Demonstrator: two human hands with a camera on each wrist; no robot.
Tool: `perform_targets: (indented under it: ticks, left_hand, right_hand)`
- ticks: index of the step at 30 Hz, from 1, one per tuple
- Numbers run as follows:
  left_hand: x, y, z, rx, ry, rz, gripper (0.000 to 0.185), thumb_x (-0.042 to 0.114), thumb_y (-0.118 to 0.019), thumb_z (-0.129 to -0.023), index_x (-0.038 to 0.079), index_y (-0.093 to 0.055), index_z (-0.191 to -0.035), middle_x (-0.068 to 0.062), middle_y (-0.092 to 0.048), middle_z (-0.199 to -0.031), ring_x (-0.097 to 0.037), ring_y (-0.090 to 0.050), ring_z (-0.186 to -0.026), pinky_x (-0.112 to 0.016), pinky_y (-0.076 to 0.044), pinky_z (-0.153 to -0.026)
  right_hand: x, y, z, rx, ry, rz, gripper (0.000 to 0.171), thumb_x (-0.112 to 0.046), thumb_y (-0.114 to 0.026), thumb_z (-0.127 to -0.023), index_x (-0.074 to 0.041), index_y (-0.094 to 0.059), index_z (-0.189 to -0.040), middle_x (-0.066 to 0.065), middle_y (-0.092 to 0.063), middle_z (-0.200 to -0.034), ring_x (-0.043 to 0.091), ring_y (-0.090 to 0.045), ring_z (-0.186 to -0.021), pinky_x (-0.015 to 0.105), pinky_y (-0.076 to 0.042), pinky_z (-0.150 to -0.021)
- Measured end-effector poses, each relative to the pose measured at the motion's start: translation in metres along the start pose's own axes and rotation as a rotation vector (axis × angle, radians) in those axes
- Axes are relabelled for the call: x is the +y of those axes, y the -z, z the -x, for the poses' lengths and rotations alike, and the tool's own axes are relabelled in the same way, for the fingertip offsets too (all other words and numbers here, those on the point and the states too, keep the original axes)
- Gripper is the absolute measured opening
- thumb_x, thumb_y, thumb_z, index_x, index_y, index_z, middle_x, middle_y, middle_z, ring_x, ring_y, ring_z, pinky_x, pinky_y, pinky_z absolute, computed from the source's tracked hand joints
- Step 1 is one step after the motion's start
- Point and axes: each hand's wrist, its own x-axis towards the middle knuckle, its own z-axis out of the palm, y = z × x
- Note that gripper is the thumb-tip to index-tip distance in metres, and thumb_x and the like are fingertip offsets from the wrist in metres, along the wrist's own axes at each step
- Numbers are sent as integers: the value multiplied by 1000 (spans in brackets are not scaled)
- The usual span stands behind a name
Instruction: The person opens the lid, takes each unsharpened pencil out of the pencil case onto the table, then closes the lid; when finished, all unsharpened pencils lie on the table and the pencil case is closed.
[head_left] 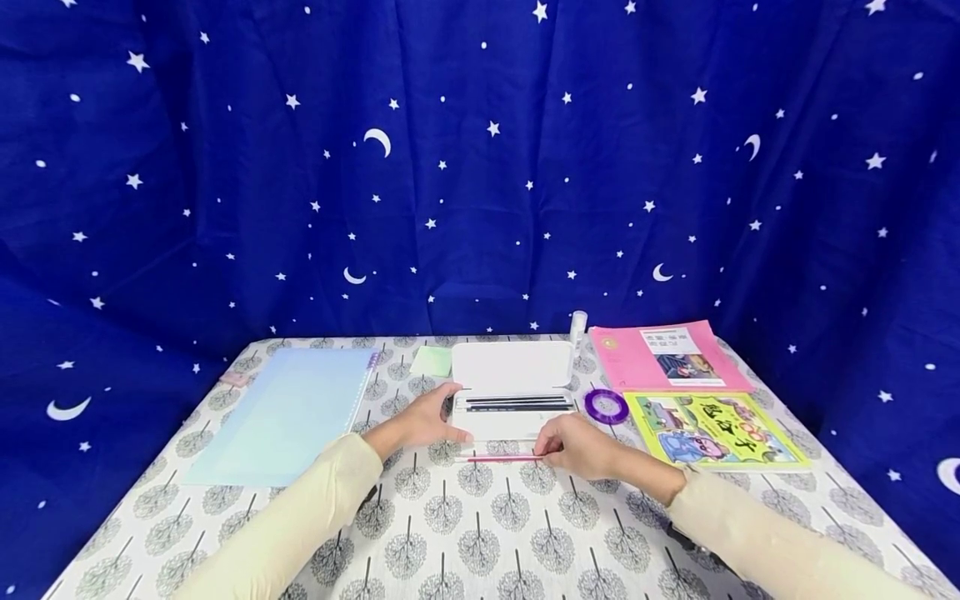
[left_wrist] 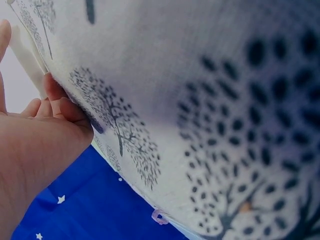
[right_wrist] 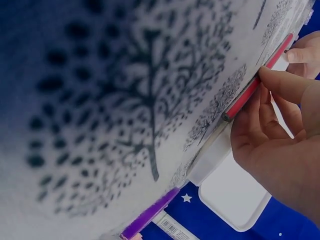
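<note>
A white pencil case [head_left: 512, 427] lies with its lid [head_left: 512, 365] raised at the back and several dark pencils [head_left: 517, 403] inside. At its left end rests my left hand [head_left: 424, 417], thumb by the front corner and fingers by the back one. My right hand [head_left: 581, 447] pinches a slim red pencil [head_left: 498, 458] by its right end, just in front of the case. In the right wrist view, thumb and fingertips are on the red pencil [right_wrist: 245, 102], whose near end is dark.
A purple tape roll [head_left: 606, 407] sits right of the case, and a white tube [head_left: 577, 327] stands behind. Farther right lie a pink book [head_left: 622, 358] and a yellow book [head_left: 780, 429]. A blue notebook [head_left: 292, 408], green sticky notes [head_left: 431, 361] and a pink eraser [head_left: 235, 379] are left.
</note>
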Motion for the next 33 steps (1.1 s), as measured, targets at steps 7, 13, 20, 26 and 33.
perform_targets:
  ticks: [7,13,20,26,33]
  left_hand:
    - [0,0,1,-2,6,-1,99,39,-85,-74,13,-32,-154,-13,-43,-151,-27,-56,-114,-53,-42,-107]
    - [0,0,0,-11,1,-10,100,41,-85,-74,15,-32,-154,-11,-39,-155,-32,-50,-127,-55,-36,-112]
    - [2,1,-1,-12,12,-12,100,42,-85,-74,19,-31,-155,-11,-37,-156,-34,-49,-129,-56,-33,-114]
    - [1,1,-1,-12,13,-15,100,42,-84,-74,17,-31,-155,-12,-38,-155,-31,-53,-123,-55,-35,-112]
    - [-1,0,-1,-11,6,-20,99,42,-84,-75,16,-31,-155,-12,-38,-155,-31,-54,-121,-55,-36,-112]
  right_hand:
    - [1,3,-1,-16,9,-48,14,8,-73,-78,-4,-71,-85,4,-70,-77,6,-63,-69,21,-56,-66]
    - [1,11,-2,8,0,-53,11,3,-75,-80,-4,-71,-87,0,-72,-78,8,-65,-71,21,-56,-66]
    - [1,21,-14,85,-23,22,12,-1,-74,-82,-4,-71,-93,2,-71,-87,11,-64,-77,28,-54,-71]
    - [9,21,-27,120,-49,56,13,-1,-74,-82,-2,-72,-95,4,-71,-89,12,-62,-80,38,-56,-77]
    - [17,21,-42,145,-60,78,12,1,-73,-81,-2,-72,-93,6,-73,-89,19,-67,-82,41,-57,-82]
